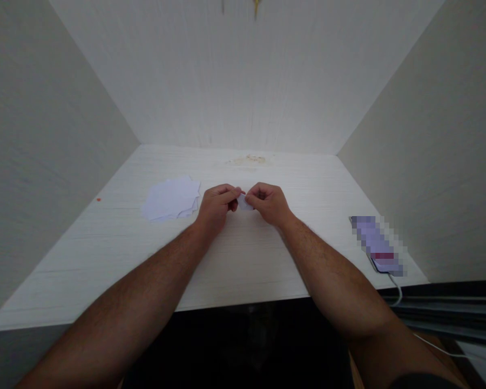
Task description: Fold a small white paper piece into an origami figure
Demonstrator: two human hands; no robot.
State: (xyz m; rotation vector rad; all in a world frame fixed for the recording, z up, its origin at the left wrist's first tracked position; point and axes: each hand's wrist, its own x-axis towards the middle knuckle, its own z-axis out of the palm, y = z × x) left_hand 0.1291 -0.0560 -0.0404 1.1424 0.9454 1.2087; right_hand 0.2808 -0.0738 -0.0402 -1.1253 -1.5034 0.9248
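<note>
A small piece of white paper is held between my two hands above the middle of the table. My left hand pinches its left side between thumb and fingers. At its right upper edge, the thumb and forefinger of my right hand are closed on it. The paper looks folded or small, and my fingers cover part of it. To the left of my left hand lies a loose pile of white paper sheets, their edges fanned unevenly.
A phone, its screen blurred out, lies at the right with a white cable running over the front edge. White panels enclose the white table on three sides. A small red speck is at the left.
</note>
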